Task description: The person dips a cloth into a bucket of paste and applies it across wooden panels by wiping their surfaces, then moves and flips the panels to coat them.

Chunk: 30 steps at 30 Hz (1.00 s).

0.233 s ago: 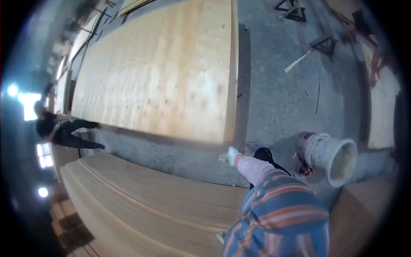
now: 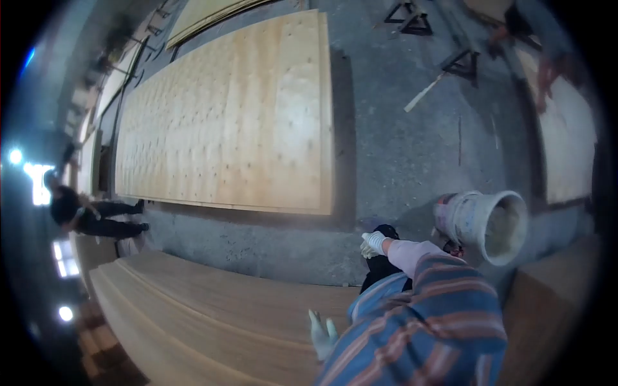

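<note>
My right hand (image 2: 374,244), in a white glove, hangs in front of my dark trousers near my shoe (image 2: 387,230). Its fingers look loosely bent, with nothing visible in them. Lower in the view my left hand (image 2: 322,335), gloved in pale fabric, has its fingers apart and is empty, over a stack of brown boards (image 2: 238,296). A large pale plywood sheet (image 2: 225,122) lies on another sheet, apart from both hands. My striped apron (image 2: 444,309) hides part of the left arm.
At left, a co-worker (image 2: 84,212) stands by the far end of the plywood. A white bucket (image 2: 502,228) sits beside me. Dark triangular stands (image 2: 461,65) and a thin strip (image 2: 425,92) are on the grey floor. Another person's arm (image 2: 546,77) reaches over a panel (image 2: 566,145).
The plywood sheet's near edge has come closer to the edge of the sheet beneath. My right hand has drawn back from its corner. More of my left hand shows, and the view has shifted.
</note>
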{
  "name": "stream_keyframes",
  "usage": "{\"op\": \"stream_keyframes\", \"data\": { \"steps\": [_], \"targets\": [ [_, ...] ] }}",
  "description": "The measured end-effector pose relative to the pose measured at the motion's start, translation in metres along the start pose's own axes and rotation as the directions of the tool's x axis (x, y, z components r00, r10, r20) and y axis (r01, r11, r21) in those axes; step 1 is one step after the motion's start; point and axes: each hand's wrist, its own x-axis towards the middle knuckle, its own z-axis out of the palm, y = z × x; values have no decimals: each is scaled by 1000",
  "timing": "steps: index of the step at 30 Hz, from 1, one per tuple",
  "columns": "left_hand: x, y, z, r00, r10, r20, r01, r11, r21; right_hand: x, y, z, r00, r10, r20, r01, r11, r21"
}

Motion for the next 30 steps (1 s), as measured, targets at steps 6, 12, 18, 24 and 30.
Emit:
{"op": "stream_keyframes", "data": {
  "steps": [6, 12, 18, 24, 30],
  "targets": [
    [79, -41, 37, 843, 157, 515, -414, 801, 432, -130, 41, -132, 923, -165, -347, 314, 844, 434],
    [101, -70, 86, 800, -11, 600, -397, 741, 542, -372, 141, -348, 118, -381, -917, 464, 838, -288],
    [70, -66, 149, 749, -173, 640, -428, 611, 666, -321, 213, -420, 399, -722, -566, -164, 551, -818],
    [35, -12, 227, 682, -183, 708, -431, 682, 591, -225, 130, -416, 665, -671, -328, -415, 33, -909],
    [25, 27, 275, 666, -88, 740, -410, 786, 463, -107, 138, -451, 610, -778, -149, -358, -103, -928]
  ]
}}
